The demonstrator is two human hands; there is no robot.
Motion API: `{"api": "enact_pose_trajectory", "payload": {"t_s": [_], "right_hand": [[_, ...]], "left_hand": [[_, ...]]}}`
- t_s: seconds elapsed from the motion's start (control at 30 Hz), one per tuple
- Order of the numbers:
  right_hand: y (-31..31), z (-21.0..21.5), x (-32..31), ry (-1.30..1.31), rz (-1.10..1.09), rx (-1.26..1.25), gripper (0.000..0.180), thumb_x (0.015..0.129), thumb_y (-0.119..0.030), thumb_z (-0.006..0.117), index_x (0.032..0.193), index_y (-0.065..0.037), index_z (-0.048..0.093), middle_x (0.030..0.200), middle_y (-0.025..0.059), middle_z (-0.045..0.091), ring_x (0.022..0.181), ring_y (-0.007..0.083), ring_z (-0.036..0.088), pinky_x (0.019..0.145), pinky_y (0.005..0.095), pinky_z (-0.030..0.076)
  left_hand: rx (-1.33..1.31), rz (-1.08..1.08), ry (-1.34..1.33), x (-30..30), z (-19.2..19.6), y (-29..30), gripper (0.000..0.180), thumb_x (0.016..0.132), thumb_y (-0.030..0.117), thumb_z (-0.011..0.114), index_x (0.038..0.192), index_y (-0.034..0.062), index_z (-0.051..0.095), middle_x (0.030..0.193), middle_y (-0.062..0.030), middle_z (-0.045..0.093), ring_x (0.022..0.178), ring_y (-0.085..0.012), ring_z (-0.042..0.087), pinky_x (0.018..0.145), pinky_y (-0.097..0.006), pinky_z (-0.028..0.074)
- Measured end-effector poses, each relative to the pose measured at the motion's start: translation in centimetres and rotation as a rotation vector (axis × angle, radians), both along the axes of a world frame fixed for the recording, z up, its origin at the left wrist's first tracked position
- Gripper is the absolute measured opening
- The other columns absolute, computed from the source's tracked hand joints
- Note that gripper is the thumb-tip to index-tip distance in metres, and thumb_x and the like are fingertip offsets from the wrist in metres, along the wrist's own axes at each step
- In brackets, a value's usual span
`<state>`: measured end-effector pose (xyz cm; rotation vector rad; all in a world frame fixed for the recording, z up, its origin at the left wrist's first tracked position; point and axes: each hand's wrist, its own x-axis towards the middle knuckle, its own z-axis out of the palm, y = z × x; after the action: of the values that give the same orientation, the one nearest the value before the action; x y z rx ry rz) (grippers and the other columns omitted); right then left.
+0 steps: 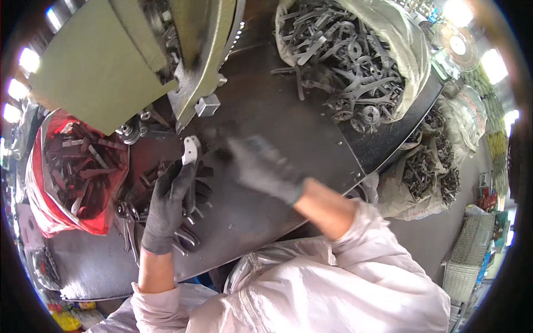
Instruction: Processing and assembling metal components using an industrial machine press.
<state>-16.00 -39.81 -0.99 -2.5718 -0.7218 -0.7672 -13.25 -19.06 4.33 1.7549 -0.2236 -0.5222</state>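
My left hand, in a dark glove, holds a bundle of flat dark metal parts over the dark metal table. A pale, shiny metal piece stands up at its fingertips. My right hand, also gloved, is blurred by motion just right of the left hand, low over the table; whether it holds anything cannot be told. Loose dark metal parts lie on the table beside the left hand.
A green press machine looms over the table's far left. A red bag of metal pieces sits at the left. A pale sack full of grey stamped parts stands at the far right, more sacks beyond the edge.
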Motion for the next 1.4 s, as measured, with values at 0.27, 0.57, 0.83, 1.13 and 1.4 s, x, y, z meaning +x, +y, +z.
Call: {"api": "enact_pose_trajectory", "payload": {"t_s": [0.27,0.57,0.83,1.13,1.4], "right_hand": [[-21.6,7.9,-5.4,0.319,-0.844,-0.708,0.052,0.068,-0.005,0.060,0.120,-0.009,0.056,0.130,0.0153,0.044,0.130,0.0326,0.030,0.109,0.0423,0.025],[-13.7,3.8,5.7,0.420,-0.459,-0.381,0.022,0.080,-0.012,0.057,0.099,-0.002,0.058,0.087,0.0194,0.061,0.086,0.0327,0.061,0.078,0.0378,0.049],[-1.9,-2.2,7.5,0.867,0.051,1.226,0.019,0.078,-0.001,0.060,0.097,0.002,0.060,0.084,0.0061,0.060,0.074,0.0119,0.053,0.068,0.0273,0.046],[1.1,1.4,4.6,0.906,-0.013,1.401,0.017,0.084,-0.003,0.058,0.101,0.000,0.061,0.088,0.0023,0.062,0.079,0.0075,0.055,0.073,0.0236,0.046],[2.0,1.2,3.9,0.943,-0.117,1.435,0.022,0.084,-0.005,0.057,0.105,0.003,0.059,0.078,0.0025,0.061,0.065,0.0051,0.053,0.060,0.0213,0.045]], "left_hand": [[0.117,-0.072,-0.262,3.6,-6.9,6.6,0.026,0.095,0.024,0.049,0.102,-0.0001,0.056,0.092,-0.0086,0.059,0.073,-0.0153,0.061,0.063,-0.027,0.050],[-0.037,0.068,0.271,4.3,-6.5,4.2,0.030,0.094,0.028,0.050,0.104,-0.0006,0.054,0.096,-0.0094,0.062,0.079,-0.0171,0.063,0.069,-0.029,0.052],[0.021,-0.145,-0.298,5.1,-9.3,5.1,0.033,0.095,0.021,0.048,0.118,-0.0014,0.048,0.092,-0.0090,0.061,0.081,-0.0174,0.062,0.071,-0.030,0.051],[0.093,-0.142,-0.340,4.5,-5.9,3.2,0.039,0.097,0.016,0.046,0.130,-0.0033,0.039,0.111,-0.0135,0.057,0.098,-0.0187,0.058,0.088,-0.030,0.047],[0.045,-0.082,0.055,5.0,-4.3,1.7,0.039,0.094,0.015,0.047,0.127,-0.0053,0.041,0.107,-0.0168,0.059,0.103,-0.0239,0.057,0.091,-0.031,0.045]]}}
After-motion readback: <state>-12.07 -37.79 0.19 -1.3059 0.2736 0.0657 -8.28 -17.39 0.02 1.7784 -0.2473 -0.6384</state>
